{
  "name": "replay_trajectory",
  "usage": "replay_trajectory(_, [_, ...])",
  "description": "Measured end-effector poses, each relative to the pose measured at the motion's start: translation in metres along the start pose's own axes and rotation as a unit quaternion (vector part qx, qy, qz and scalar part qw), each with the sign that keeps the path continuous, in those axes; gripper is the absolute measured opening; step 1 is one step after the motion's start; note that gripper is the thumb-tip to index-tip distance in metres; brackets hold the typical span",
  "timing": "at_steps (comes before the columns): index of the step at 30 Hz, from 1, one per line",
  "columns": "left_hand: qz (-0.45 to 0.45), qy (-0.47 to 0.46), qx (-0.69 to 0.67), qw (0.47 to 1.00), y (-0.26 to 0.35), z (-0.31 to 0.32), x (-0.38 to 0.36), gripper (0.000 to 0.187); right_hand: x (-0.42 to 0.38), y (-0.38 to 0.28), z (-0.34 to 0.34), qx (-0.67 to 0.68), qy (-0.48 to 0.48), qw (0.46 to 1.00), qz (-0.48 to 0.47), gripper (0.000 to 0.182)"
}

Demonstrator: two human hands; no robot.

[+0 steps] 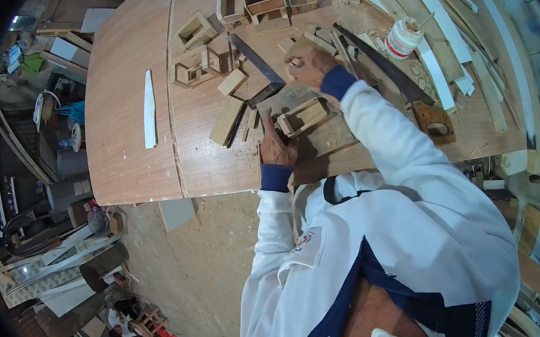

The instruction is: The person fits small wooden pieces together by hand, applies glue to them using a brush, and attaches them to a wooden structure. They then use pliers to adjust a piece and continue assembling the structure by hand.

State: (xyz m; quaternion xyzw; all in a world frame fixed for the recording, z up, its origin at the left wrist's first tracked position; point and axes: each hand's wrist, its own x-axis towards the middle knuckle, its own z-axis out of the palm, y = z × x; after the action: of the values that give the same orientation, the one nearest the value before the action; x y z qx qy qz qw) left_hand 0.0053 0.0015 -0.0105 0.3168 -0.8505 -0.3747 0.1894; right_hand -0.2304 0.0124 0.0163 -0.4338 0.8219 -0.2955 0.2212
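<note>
My left hand is closed round the near-left end of a small open wooden box resting on the table, one finger stretched forward along it. Above and beyond the box, my right hand has its fingers curled together over some wood scraps; what they pinch, if anything, is hidden. A dark metal try square lies just left of my right hand. Left of the box is a wooden block beside thin sticks. To the right of my right hand lies a handsaw with a wooden handle.
Several small wooden boxes stand at the back of the table. An open white jar with a stick in it stands beyond the saw. Long wood strips lie along the right side. One white strip lies at left.
</note>
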Motion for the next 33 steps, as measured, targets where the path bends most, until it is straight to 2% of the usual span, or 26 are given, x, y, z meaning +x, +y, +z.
replay_trajectory(2, [0.001,-0.002,-0.002,1.0,0.0,0.001,0.001,0.092,-0.021,0.011,-0.013,0.127,-0.034,0.991,-0.032,0.028])
replay_trajectory(3, [-0.005,-0.001,-0.013,1.0,-0.002,0.002,0.002,0.092,-0.034,0.018,-0.012,0.148,0.01,0.988,-0.045,0.028])
replay_trajectory(4, [-0.011,0.0,-0.024,1.0,-0.005,0.003,0.001,0.092,-0.046,0.025,-0.012,0.148,0.01,0.988,-0.045,0.028])
replay_trajectory(6, [0.008,0.01,-0.005,1.0,-0.007,0.005,0.001,0.092,-0.067,0.031,-0.014,0.163,0.053,0.985,-0.009,0.029])
replay_trajectory(7, [0.026,0.021,0.013,0.999,-0.007,0.006,0.001,0.091,-0.077,0.027,-0.021,0.192,0.034,0.981,0.019,0.028])
replay_trajectory(10, [-0.002,0.008,0.016,1.0,-0.005,0.005,0.0,0.089,-0.084,0.037,-0.017,0.158,0.003,0.987,0.024,0.029])
replay_trajectory(17, [0.02,0.017,-0.004,1.0,-0.01,0.008,0.002,0.09,-0.085,0.038,-0.012,0.109,-0.01,0.993,0.044,0.031])
replay_trajectory(19, [-0.014,-0.002,-0.012,1.0,-0.007,0.006,0.001,0.089,-0.085,0.038,-0.013,0.12,-0.024,0.99,0.064,0.031])
replay_trajectory(22, [0.012,0.008,0.007,1.0,-0.008,0.006,0.0,0.088,-0.084,0.043,-0.008,0.139,-0.017,0.988,0.057,0.031])
replay_trajectory(29, [-0.008,0.008,0.004,1.0,-0.001,0.004,0.001,0.085,-0.086,0.045,-0.007,0.158,-0.015,0.986,0.052,0.031])
replay_trajectory(31, [0.006,0.015,0.012,1.0,-0.002,0.003,0.002,0.084,-0.087,0.046,-0.006,0.205,-0.004,0.978,0.047,0.031])
replay_trajectory(33, [-0.011,0.003,0.0,1.0,0.003,0.001,0.002,0.084,-0.091,0.039,-0.01,0.173,-0.002,0.984,0.04,0.031])
